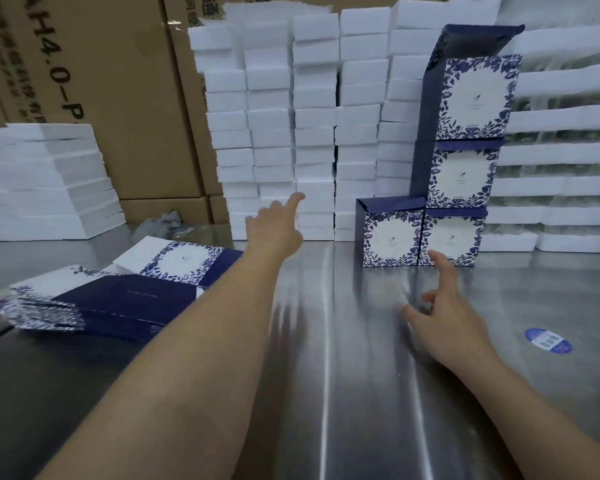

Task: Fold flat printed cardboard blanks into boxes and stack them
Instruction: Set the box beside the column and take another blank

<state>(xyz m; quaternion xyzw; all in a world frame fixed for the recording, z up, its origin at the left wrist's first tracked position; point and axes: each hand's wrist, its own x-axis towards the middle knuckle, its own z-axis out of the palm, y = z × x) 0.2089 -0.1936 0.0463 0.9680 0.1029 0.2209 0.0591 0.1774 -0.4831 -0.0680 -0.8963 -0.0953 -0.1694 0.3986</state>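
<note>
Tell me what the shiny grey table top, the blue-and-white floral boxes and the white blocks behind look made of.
Shiny grey table top: likely brushed stainless steel, with streaky reflections along a fine grain.
Blue-and-white floral boxes: printed cardboard, matte to satin, with thin creased flaps standing up.
White blocks: possibly foam, matte with soft edges; too blurred to be sure.

A brushed steel surface [326,375] carries a blue oval sticker [548,340] at the right. White foam blocks [312,116] stand stacked along its back, with white slabs [39,181] piled at the left. Brown printed cartons [94,81] rise behind, and a crumpled grey cloth [160,221] lies at their foot.
</note>
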